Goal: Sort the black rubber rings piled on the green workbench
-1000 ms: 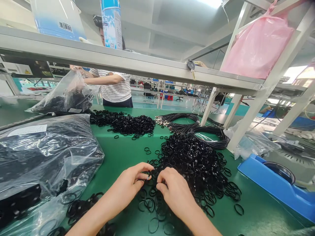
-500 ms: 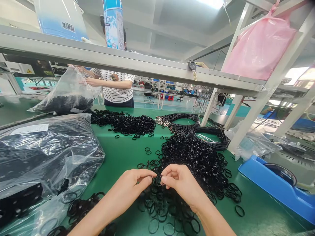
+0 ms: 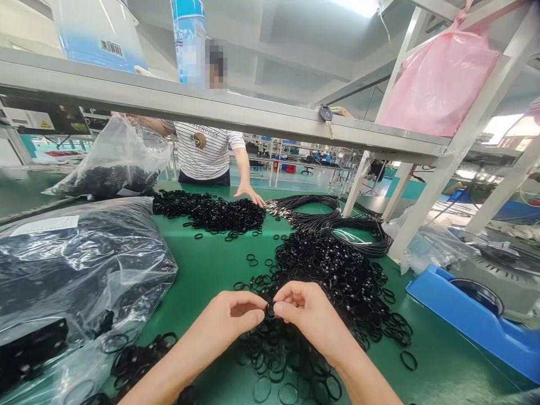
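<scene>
Above the near part of a pile of black rings [image 3: 333, 281], my two hands meet fingertip to fingertip. A small black ring [image 3: 270, 310] is pinched between them. My left hand [image 3: 230, 318] grips its left side with thumb and forefinger. From the right, my right hand [image 3: 310, 309] holds the other side, its remaining fingers curled in. The fingertips partly hide the ring. More loose rings lie on the green table under and in front of my wrists, and a smaller heap [image 3: 143, 351] is by my left forearm.
A large clear bag of black parts [image 3: 84, 253] fills the left. Behind lie another ring heap [image 3: 211, 211] and coiled black cables [image 3: 316, 214]. A blue tape dispenser [image 3: 476, 326] stands right. A shelf [image 3: 253, 109] crosses overhead. Across the table, a person holds a plastic bag [image 3: 113, 163].
The person opposite has lowered one hand from the bag to the table beside the far ring heap. My hands stay nearly in place, fingertips slightly closer together on the ring.
</scene>
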{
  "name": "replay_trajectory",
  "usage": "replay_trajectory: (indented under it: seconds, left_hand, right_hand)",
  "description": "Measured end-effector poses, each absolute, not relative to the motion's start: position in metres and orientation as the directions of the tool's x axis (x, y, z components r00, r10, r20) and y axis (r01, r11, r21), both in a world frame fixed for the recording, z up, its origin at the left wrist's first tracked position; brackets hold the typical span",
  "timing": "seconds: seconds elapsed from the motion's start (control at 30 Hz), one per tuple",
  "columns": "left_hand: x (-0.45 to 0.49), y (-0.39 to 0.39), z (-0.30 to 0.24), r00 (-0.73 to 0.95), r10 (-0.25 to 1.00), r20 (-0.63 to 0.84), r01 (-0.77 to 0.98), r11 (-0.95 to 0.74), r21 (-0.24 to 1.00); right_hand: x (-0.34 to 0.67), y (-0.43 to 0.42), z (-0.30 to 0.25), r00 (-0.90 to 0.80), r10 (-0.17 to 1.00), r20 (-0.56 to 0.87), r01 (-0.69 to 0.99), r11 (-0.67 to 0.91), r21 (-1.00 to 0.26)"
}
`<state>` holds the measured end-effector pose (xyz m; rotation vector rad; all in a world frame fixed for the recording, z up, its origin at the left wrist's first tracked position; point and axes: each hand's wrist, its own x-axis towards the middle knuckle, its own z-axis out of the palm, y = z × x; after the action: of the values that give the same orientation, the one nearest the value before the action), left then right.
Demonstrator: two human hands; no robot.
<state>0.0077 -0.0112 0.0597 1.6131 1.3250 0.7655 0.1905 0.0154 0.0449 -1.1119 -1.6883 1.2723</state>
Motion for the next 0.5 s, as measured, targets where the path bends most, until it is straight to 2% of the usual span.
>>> replay_trajectory:
  seconds: [0.13, 0.5]
  left_hand:
    - [0.0126, -0.0136, 0.0616, 0.21, 0.974, -0.088, 0.364, 0.005, 0.931]
    - [0.014, -0.0179, 0.0684, 0.184, 0.976, -0.116, 0.39, 0.035, 0.92]
  right_hand:
    - [0.1899, 0.0145, 0.0449, -0.354, 0.934, 0.059, 0.214, 0.142, -0.967]
    - [0.187, 0.0101, 0.0481, -0.356, 0.932, 0.071, 0.305, 0.188, -0.934]
